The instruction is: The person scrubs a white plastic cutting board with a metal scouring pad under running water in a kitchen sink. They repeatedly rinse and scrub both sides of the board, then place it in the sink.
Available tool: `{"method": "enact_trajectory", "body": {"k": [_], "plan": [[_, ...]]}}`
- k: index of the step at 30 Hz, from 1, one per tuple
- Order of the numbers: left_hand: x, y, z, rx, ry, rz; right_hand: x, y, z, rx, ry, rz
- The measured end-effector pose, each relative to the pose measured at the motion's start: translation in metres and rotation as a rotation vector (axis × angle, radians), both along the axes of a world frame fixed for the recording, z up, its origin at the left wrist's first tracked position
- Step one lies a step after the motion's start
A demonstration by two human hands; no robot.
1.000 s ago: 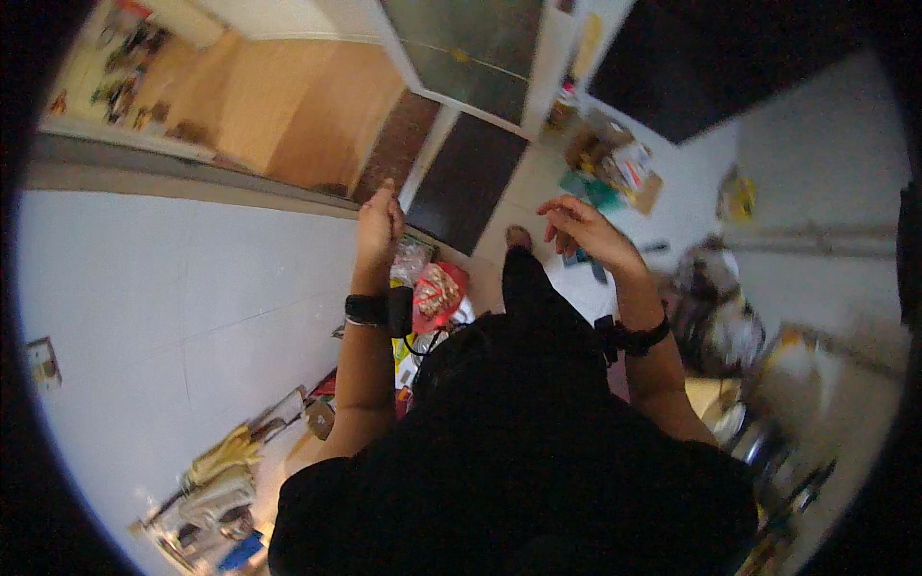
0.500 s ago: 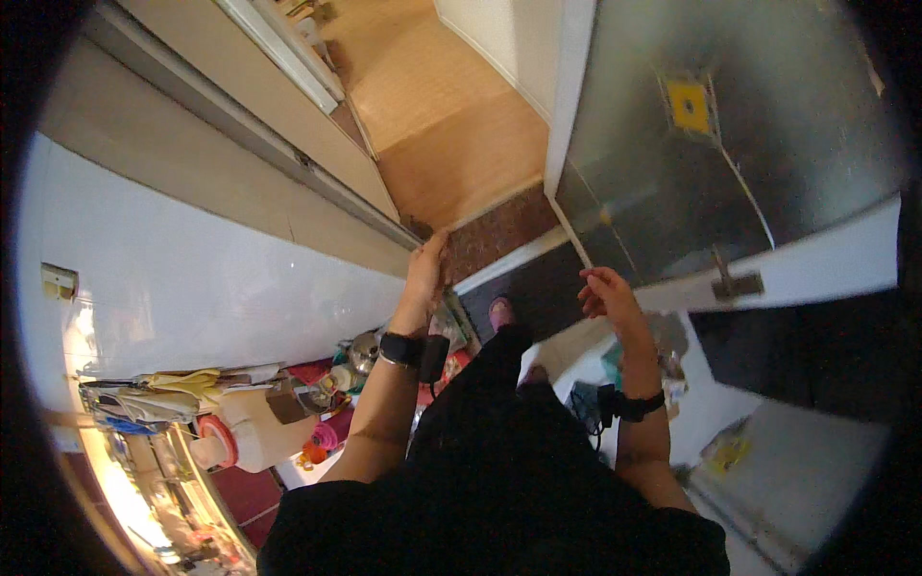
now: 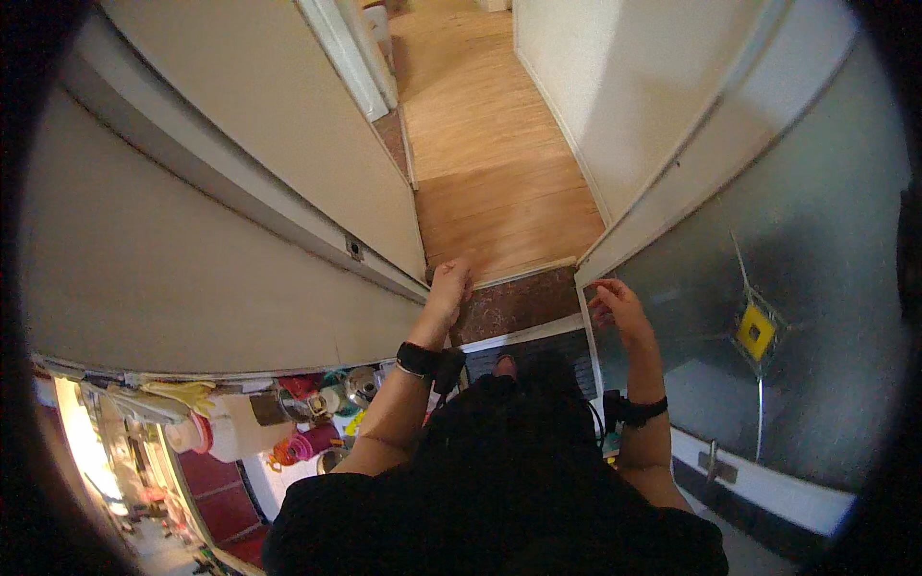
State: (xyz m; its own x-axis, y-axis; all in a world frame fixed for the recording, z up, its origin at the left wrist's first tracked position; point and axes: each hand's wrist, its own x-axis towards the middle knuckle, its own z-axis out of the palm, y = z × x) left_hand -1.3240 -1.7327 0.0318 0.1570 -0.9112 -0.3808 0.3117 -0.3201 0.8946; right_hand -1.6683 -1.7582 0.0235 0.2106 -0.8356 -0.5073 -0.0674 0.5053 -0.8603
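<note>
Right hand (image 3: 619, 307) hangs half-curled and empty just beside the door (image 3: 691, 307); contact is hard to tell. Left of the door, the left hand (image 3: 451, 286) bends loosely, contents unclear. The door looks heavy and stiff, its glass fragile, best held by its handle (image 3: 715, 466). Left of it, the sill (image 3: 519, 305) could trip feet.

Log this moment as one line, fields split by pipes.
left hand: near dark-brown speckled threshold, no held object visible | right hand: near white-framed frosted-glass door, contact unclear | ahead: light-brown wood-plank floor
</note>
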Motion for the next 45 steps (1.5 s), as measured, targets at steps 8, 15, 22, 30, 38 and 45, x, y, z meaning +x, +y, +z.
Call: {"method": "enact_trajectory", "body": {"k": [8, 15, 22, 30, 38, 45], "plan": [[0.030, -0.026, 0.005, 0.141, -0.072, 0.117, 0.065, -0.132, -0.010, -0.004, -0.041, 0.256], [0.032, -0.022, 0.028, 0.151, -0.019, 0.413, 0.126, -0.280, 0.005, 0.038, -0.187, 0.430], [-0.006, 0.002, 0.029, 0.227, -0.217, 0.684, 0.206, -0.333, 0.002, -0.077, -0.158, 0.602], [-0.053, 0.106, 0.046, 0.344, -0.391, 0.957, 0.254, -0.261, 0.032, -0.019, -0.188, 1.097], [-0.123, 0.230, 0.047, 0.240, -0.141, 1.514, 0.297, -0.139, 0.080, -0.125, -0.172, 2.029], [-0.160, 0.256, 0.055, 0.203, -0.061, 2.005, 0.373, -0.058, 0.098, -0.032, -0.202, 2.511]]}}
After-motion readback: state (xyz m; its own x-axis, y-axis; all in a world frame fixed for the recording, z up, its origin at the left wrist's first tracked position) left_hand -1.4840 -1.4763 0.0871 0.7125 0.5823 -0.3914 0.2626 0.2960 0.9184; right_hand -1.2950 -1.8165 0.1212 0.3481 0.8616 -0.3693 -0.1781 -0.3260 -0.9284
